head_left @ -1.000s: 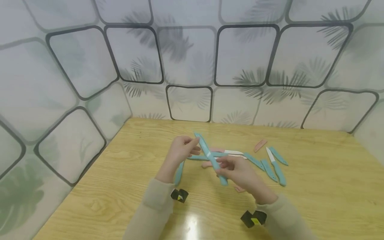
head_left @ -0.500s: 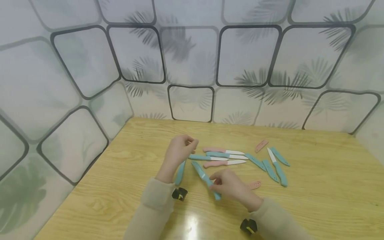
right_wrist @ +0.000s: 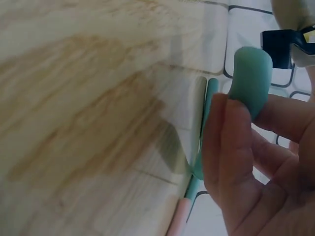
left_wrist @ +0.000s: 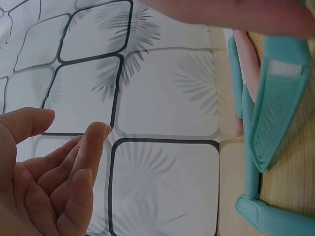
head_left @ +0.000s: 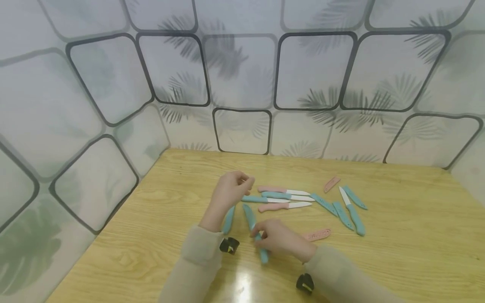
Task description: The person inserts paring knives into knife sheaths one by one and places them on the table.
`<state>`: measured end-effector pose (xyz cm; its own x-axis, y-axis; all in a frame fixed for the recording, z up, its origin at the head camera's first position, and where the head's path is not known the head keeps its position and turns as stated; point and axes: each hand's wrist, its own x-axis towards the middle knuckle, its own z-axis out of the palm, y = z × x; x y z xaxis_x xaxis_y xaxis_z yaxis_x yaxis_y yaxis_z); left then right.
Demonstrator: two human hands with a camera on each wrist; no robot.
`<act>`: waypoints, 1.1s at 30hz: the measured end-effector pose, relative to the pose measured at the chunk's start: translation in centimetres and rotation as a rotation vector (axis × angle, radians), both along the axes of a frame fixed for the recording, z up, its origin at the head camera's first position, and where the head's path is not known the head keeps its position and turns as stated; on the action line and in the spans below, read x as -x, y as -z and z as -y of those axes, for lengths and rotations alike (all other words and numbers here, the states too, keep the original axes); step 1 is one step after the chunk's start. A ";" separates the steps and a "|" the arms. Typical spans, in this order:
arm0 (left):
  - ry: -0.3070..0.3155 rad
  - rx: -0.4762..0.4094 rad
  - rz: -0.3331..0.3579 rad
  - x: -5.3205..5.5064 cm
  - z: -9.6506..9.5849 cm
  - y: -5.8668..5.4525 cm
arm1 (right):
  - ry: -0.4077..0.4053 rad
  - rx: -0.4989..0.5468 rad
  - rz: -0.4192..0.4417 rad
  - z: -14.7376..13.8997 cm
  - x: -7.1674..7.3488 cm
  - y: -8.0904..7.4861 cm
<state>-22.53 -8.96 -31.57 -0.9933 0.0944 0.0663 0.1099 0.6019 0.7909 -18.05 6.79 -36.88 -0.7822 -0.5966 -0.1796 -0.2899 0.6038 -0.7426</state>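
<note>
My right hand (head_left: 279, 240) pinches a teal sheathed knife (head_left: 263, 255) by its handle, low over the table's near middle. In the right wrist view the handle end (right_wrist: 252, 73) shows between thumb and fingers, and the left wrist view shows the teal sheath (left_wrist: 275, 108) pushed over the blade. My left hand (head_left: 231, 191) hovers farther back with loosely curved fingers and nothing in them. Just right of it, several bare-bladed knives lie side by side, among them a pink-handled knife (head_left: 274, 206) and a teal-handled knife (head_left: 275, 195). Another teal knife (head_left: 229, 219) lies beside my left wrist, its far end hidden.
To the right lie a teal-handled knife (head_left: 355, 219) with a bare white blade and several loose teal sheaths, such as one sheath (head_left: 342, 215). A pink sheath (head_left: 331, 184) lies behind them; another pink sheath (head_left: 318, 235) is near my right wrist. A patterned wall (head_left: 242, 130) borders the wooden table (head_left: 417, 235).
My right hand has lowered the sheathed knife from between both hands toward the table and leftward, turning it more upright in view. My left hand has let go of the sheath end and stays back.
</note>
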 end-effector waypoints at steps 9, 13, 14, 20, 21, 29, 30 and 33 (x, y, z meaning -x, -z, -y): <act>0.026 -0.001 -0.002 -0.1 0.1 -0.1 | 0.023 0.054 0.126 1.2 0.8 0.5; 0.041 0.008 -0.032 -0.3 0.1 -0.3 | 0.038 0.055 0.125 1.9 1.3 0.8; 0.041 0.006 -0.034 -0.4 0.2 -0.3 | 0.041 0.052 0.122 2.0 1.4 0.9; 0.043 -0.016 -0.023 -0.4 0.2 -0.3 | 0.036 0.042 0.082 2.8 2.0 1.0; 0.046 -0.019 -0.024 -0.4 0.2 -0.2 | 0.035 0.043 0.071 2.9 2.1 1.0; 0.059 -0.008 -0.047 -0.4 0.2 -0.2 | 0.058 0.007 0.032 4.0 2.6 0.8; 0.060 -0.005 -0.049 -0.5 0.2 -0.3 | 0.065 0.007 0.033 4.1 2.7 0.9; 0.062 -0.003 -0.057 -0.5 0.3 -0.3 | 0.081 0.012 0.019 4.5 2.8 0.8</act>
